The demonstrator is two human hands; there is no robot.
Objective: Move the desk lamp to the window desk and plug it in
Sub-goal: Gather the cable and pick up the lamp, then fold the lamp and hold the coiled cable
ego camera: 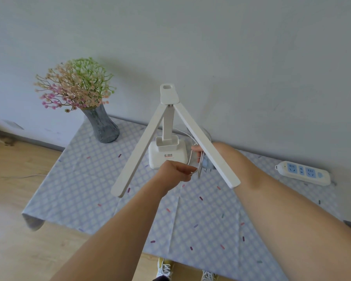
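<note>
Fingers [191, 171] of my left hand [175, 170] pinch the white cord [190, 159] just right of the lamp [167, 126] on the counter [190, 211]. My right hand [197, 151] grips its loops, I think to free it for the power strip [303, 173] farther right.

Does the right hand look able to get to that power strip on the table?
Probably yes: the power strip lies uncovered on the tablecloth to the right of the right hand, nothing on the cloth between. Only the lamp's slanted bar crosses over that hand.
</note>
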